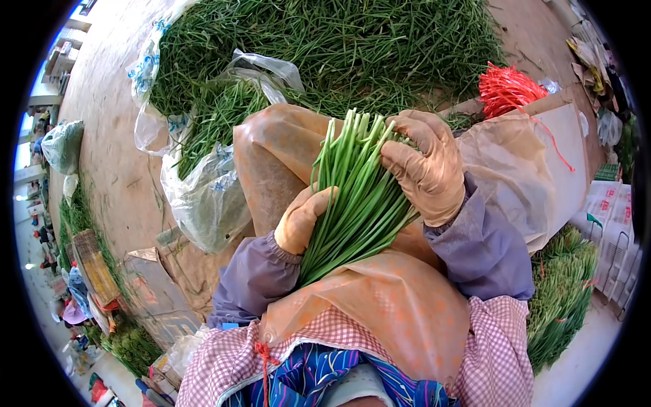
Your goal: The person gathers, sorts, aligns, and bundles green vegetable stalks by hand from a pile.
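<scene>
A bunch of green chives with pale cut ends rests over my lap, its ends pointing away from me. My left hand, in a tan glove, is closed round the bunch's left side, with the thumb on top. My right hand, gloved the same way, has curled fingers and pinches stalks at the upper right, by the pale ends. Some of its fingertips are hidden. Beneath the bunch lies a brownish see-through plastic apron over my knees.
A large heap of loose chives spreads in front of me. Beside it are a clear plastic bag and red ties on cardboard. Tied bunches are stacked at my right, near white crates. Flattened cardboard lies at left.
</scene>
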`<state>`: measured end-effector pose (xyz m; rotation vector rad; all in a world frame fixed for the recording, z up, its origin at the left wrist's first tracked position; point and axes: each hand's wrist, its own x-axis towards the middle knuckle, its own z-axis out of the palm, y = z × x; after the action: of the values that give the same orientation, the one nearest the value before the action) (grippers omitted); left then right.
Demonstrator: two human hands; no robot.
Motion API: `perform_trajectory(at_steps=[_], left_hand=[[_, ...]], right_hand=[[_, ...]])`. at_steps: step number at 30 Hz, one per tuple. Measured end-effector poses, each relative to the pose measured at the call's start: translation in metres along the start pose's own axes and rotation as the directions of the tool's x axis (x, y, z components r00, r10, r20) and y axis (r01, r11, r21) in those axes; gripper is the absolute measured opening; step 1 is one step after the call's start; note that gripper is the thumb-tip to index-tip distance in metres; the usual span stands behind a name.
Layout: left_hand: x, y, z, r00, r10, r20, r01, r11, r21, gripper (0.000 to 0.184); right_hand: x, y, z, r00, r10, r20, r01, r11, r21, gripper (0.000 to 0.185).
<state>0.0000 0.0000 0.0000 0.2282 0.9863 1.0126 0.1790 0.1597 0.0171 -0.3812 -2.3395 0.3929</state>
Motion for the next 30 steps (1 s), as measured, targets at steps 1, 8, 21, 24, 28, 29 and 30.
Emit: perform_trajectory(at_steps=[1,8,21,24,28,29,30], left_hand=[[-0.002,0.001,0.002,0.998,0.060,0.024,-0.062,0.993,0.098,0.068],[0.003,-0.005,0.020,0.977,0.211,0.024,-0.212,0.971,0.112,0.048],[0.000,-0.008,0.011,0.996,0.085,-0.032,-0.089,0.976,-0.198,0.041],[-0.001,-0.007,0.008,0.997,0.075,0.001,-0.073,0.968,-0.241,0.041],[0.001,-0.009,0.012,0.994,0.106,-0.021,-0.108,0.965,-0.240,0.040],[0.001,-0.009,0.013,0.994,0.111,-0.019,-0.112,0.967,-0.230,0.040],[0.001,-0.008,0.014,0.993,0.114,-0.017,-0.116,0.969,-0.220,0.039]], right_hand=[[0.001,0.000,0.000,0.999,0.033,0.008,-0.033,0.999,0.008,0.023],[-0.006,0.006,0.001,0.993,0.114,0.015,-0.115,0.971,0.211,0.029],[-0.011,0.003,-0.010,0.718,0.661,0.217,-0.516,0.298,0.803,0.008],[-0.014,0.026,-0.018,0.565,0.804,0.182,-0.351,0.035,0.936,0.010],[0.011,0.007,-0.031,0.872,0.486,-0.055,-0.425,0.809,0.406,0.017],[0.018,-0.003,-0.031,0.958,0.286,0.033,-0.287,0.936,0.205,0.019],[0.023,-0.009,-0.027,0.958,0.252,0.136,-0.260,0.965,0.043,0.023]])
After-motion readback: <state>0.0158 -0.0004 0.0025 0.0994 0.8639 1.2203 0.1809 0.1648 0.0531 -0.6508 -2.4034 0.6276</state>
